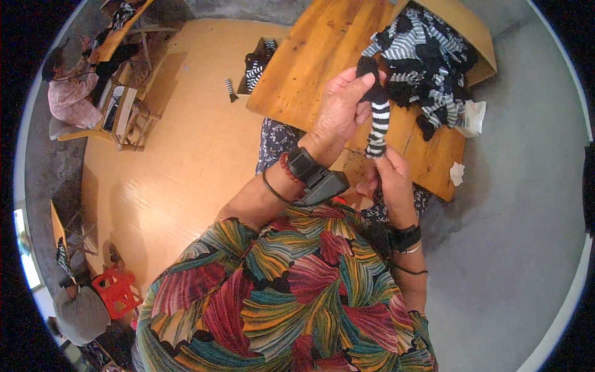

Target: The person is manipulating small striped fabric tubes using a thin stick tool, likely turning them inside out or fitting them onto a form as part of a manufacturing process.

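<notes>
Between my hands is stretched a narrow knitted piece [379, 121], black at the far end and striped black and white toward me. It looks like a glove or a sock, but I cannot tell which. My left hand [346, 99] grips the black part, thumb on top. At the near striped end, the fingers of my right hand [394, 177] are closed on the edge. Just beyond, to the right, lies a big heap of black, grey and white striped knits [427, 59], spilling from a carton onto the wooden table.
Under the heap stands the wooden table [310, 56]; its carton [480, 37] is at the far right. A white paper scrap [457, 174] lies at the table's right edge. A floor box [263, 46] holds more striped knits. Two people [71, 93] sit at the left, near a red stool [116, 291].
</notes>
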{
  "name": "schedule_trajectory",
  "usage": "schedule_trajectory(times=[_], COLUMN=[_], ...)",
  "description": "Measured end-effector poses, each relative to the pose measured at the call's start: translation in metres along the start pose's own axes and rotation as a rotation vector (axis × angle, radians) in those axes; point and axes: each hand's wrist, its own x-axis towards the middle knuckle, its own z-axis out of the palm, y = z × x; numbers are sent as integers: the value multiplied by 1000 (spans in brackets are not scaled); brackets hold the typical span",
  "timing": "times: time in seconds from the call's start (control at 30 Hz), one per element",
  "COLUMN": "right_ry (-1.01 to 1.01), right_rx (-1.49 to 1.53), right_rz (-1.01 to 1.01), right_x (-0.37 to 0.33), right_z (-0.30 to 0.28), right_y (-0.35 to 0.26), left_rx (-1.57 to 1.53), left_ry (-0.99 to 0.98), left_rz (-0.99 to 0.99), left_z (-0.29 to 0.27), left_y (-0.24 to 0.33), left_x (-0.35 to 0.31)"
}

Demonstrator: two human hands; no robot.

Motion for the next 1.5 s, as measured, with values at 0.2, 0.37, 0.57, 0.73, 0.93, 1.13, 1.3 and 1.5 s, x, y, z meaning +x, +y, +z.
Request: schedule_trajectory(times=[0.2,0.37,0.57,0.73,0.93,1.13,1.3,1.5], right_ry=[97,110,-227,-54,-10,33,52,137], right_rx=[-89,-110,685,375,170,-90,122,431], right_rz=[-120,-146,95,67,23,-70,-67,10], right_x=[-10,-11,-10,-12,-13,-20,-15,-17], right_z=[-10,-5,2,-9,-13,-17,-10,14], right_y=[-6,-21,-19,-10,-17,-13,-7,-15], left_rx=[67,-98,90,409,343,379,174,18], left_ry=[-129,-248,-217,-317,-327,-265,-179,-127], left_rz=[-11,-166,-232,-142,-92,-9,45,7], left_z=[-7,-7,10,-23,-14,-7,2,26], left_y=[3,-5,-10,-4,10,16,-4,-12], left_x=[5,-2,-20,1,13,12,8,-5])
